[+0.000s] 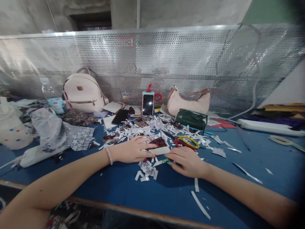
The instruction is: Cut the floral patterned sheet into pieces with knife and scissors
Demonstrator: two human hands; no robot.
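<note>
An upright phone (148, 104) stands against the perforated metal screen (152, 60). Left of the phone lie a dark phone (120, 116) flat on the blue table (262, 159) and, farther left, a pale backpack (82, 92) with a water bottle (51, 95) beside it (label partly hidden). Right of the phone rest a pink shoulder bag (189, 101) and a dark green pouch (192, 119), touching. Far right of it lies a white power strip (267, 127).

Bare forearms; left hand (133, 149) wears a pale beaded bracelet (109, 155), red-painted nails.
</note>
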